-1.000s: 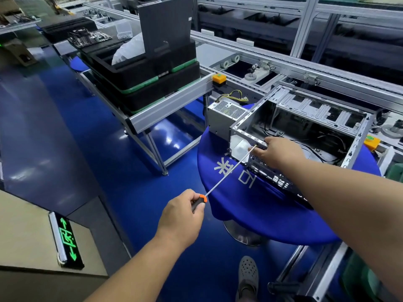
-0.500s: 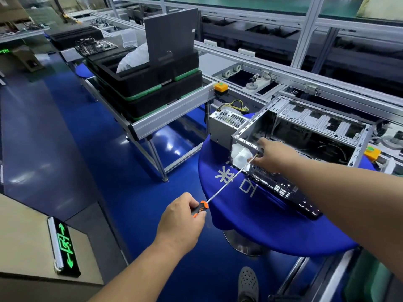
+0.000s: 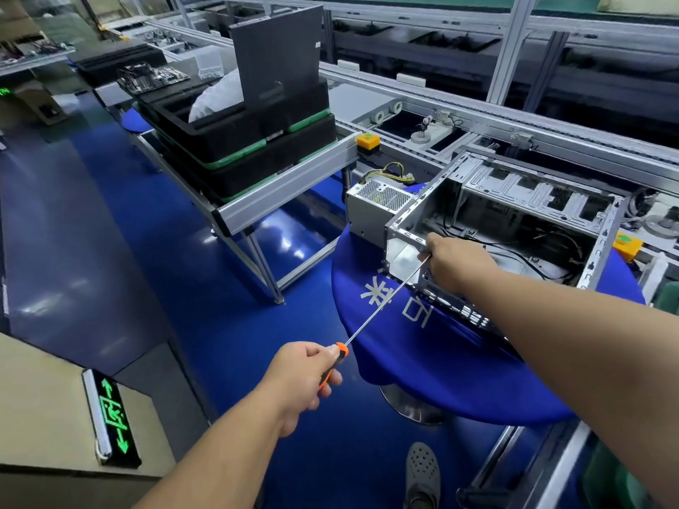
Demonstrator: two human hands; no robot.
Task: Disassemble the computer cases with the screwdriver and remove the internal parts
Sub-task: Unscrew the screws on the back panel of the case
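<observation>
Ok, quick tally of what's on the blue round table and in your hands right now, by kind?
Computer case, open: 1
Power supply, beside the case: 1
Screwdriver, handle held in the left hand, shaft near the tip steadied by the right hand: 1
Total: 3

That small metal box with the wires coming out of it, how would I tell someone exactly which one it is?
Find the round table with the blue cloth, where an open computer case lies. Just beyond the case's left end, at the table's far edge, stands the power supply. It is the only closed grey box there, with a perforated mesh top and yellow and black cables at its back.
</observation>
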